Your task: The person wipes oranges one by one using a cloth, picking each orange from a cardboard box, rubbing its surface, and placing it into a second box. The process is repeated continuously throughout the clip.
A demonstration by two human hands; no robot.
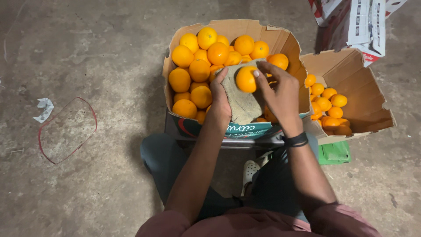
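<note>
My left hand (219, 98) holds a grey-beige cloth (243, 103) spread over its palm, above the near edge of a large cardboard box (173, 52) full of oranges. On the cloth lies one orange (245, 79), and my right hand (280, 92) grips it with fingers over its top and right side. Several more oranges (199, 70) fill the box beneath and behind both hands.
To the right a second, smaller open cardboard box (364, 83) holds several smaller oranges (326, 105). Printed cartons (364, 22) stand at the back right. A green object (334, 152) lies by that box. Left on the concrete floor lie a red-rimmed net bag (66, 129) and crumpled paper (44, 109).
</note>
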